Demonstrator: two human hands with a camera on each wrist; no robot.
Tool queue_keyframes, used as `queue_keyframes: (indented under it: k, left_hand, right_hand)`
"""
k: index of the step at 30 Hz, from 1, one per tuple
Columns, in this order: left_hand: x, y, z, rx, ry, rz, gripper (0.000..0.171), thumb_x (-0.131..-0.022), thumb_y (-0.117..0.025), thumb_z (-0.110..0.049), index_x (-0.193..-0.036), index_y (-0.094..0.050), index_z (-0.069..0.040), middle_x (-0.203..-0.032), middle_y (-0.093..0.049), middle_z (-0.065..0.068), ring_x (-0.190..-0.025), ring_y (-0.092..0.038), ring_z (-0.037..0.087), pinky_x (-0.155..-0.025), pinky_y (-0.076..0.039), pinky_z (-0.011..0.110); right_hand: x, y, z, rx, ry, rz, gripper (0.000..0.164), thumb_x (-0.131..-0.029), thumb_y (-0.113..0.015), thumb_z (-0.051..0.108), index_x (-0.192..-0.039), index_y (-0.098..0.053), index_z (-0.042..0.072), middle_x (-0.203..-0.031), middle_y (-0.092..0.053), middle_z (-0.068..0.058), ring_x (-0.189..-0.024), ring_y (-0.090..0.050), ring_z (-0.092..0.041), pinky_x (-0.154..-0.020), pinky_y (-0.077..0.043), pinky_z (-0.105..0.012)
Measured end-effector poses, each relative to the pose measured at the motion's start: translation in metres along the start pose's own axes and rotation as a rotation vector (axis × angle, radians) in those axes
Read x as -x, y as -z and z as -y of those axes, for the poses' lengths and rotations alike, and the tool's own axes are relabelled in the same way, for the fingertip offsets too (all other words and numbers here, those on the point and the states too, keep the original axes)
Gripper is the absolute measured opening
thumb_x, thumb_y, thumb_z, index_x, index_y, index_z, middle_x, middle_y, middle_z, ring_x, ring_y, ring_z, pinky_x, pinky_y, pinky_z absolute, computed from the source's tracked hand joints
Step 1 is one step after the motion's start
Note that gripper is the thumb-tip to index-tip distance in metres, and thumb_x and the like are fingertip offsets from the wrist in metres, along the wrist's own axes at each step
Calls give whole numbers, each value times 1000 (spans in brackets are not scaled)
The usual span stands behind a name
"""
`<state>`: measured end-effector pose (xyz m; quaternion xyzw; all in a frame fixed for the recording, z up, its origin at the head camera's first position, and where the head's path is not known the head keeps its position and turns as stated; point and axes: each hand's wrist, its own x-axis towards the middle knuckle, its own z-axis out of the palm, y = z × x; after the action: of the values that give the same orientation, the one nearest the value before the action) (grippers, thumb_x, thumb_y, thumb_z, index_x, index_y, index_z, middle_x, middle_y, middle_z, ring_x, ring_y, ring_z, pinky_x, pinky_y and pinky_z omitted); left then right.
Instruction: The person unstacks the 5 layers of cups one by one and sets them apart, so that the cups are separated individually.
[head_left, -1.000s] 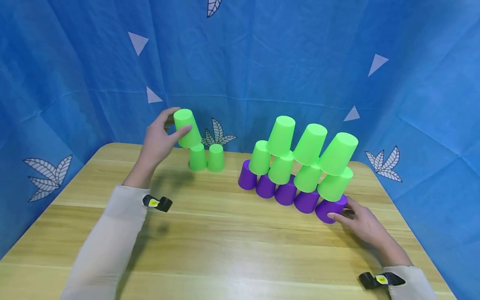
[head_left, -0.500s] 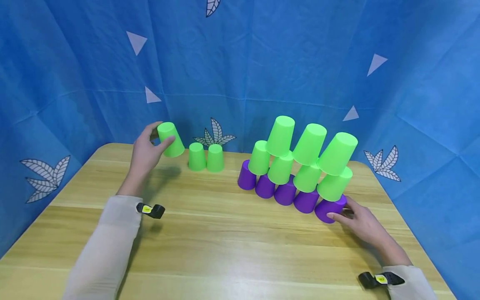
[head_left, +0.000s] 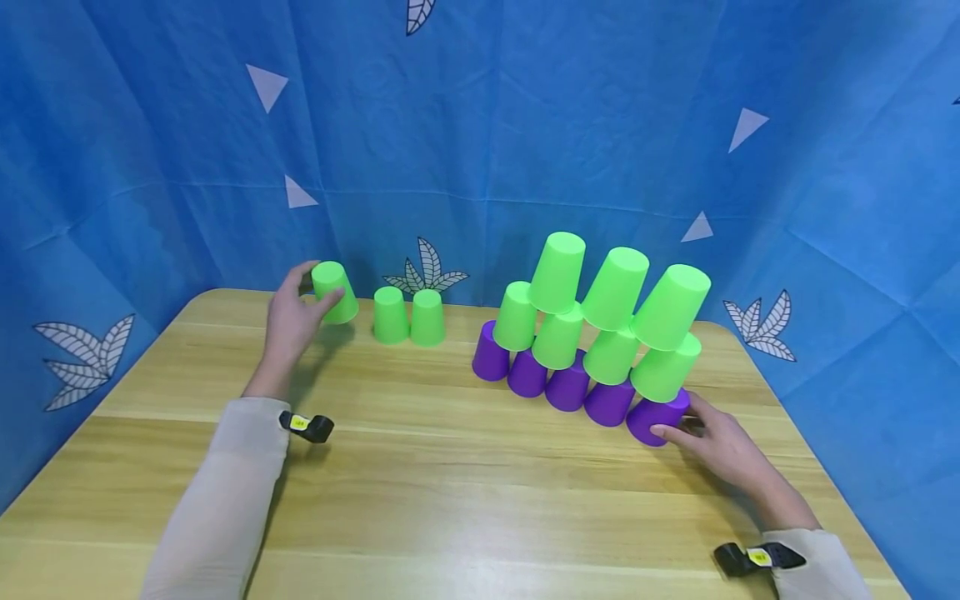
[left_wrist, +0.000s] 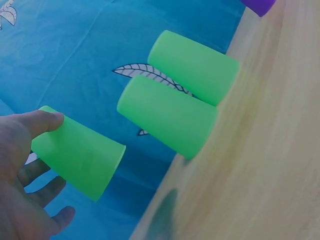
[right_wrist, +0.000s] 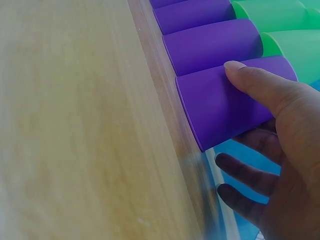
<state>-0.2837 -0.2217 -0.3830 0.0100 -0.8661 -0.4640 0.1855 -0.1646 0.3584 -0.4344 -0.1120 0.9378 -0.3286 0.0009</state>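
My left hand (head_left: 294, 321) pinches an upside-down green cup (left_wrist: 80, 157) between thumb and fingers, tilted and raised over the back left of the table. Just right of it, two green cups (head_left: 390, 317) stand upside down side by side. A tiered wall of upturned cups rises on the right: several purple cups (head_left: 567, 387) form the bottom row, several green cups (head_left: 558, 340) the middle row, and three green cups (head_left: 615, 287) the top. The right hand (head_left: 723, 446) holds the rightmost purple cup (right_wrist: 230, 102), thumb on its near side; its other fingers are partly hidden behind.
A wooden table (head_left: 420, 500) bears the cups. Behind and at both sides hangs a blue cloth (head_left: 450, 125) printed with leaves and triangles, close to the table's back edge. Each sleeve carries a small black wrist camera (head_left: 306, 425).
My left hand has carried its green cup left and down, away from above the two standing cups, and it now hangs lower beside them. The right hand and the tiered cups stay put.
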Motion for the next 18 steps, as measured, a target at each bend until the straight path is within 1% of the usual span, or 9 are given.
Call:
queue_keyframes:
  k: [5, 7, 11, 14, 18]
  left_hand:
    - [1, -4, 7, -6, 22, 10, 65, -93, -68, -26, -148, -39, -6, -140, -49, 21, -128, -45, 39, -106, -34, 57]
    - [1, -5, 9, -5, 35, 15, 65, -94, -68, -25, -148, -38, -7, -142, -48, 21, -130, -44, 39, -106, -33, 57]
    - [0, -8, 12, -17, 56, 29, 65, -95, -67, -25, -150, -36, -9, -145, -45, 19, -132, -42, 39, -107, -32, 57]
    - [0, -9, 13, -23, 68, 35, 66, -95, -66, -25, -151, -35, -10, -146, -44, 18, -132, -42, 39, -108, -31, 57]
    - [-1, -11, 17, -25, 74, 47, 66, -96, -66, -25, -151, -35, -11, -147, -44, 19, -132, -42, 39, -107, -32, 59]
  right_hand:
    - [0, 0, 0, -1, 6, 5, 65, -95, -65, 36, -145, -42, 4, -128, -60, -22, -112, -59, -42, -91, -48, -56]
    - [0, 0, 1, -7, 5, 10, 67, -94, -66, 36, -146, -39, 3, -128, -59, -22, -112, -59, -42, -90, -49, -55]
    - [0, 2, 4, -23, -11, 5, 77, -94, -67, 36, -150, -28, 1, -132, -53, -26, -114, -55, -47, -91, -47, -59]
    - [-1, 3, 7, -40, -16, -21, 82, -94, -67, 36, -153, -21, 3, -134, -49, -28, -117, -51, -51, -93, -43, -63]
    - [-2, 2, 9, -51, 17, -70, 75, -95, -66, 33, -152, -26, 5, -131, -52, -23, -116, -53, -48, -94, -43, -61]
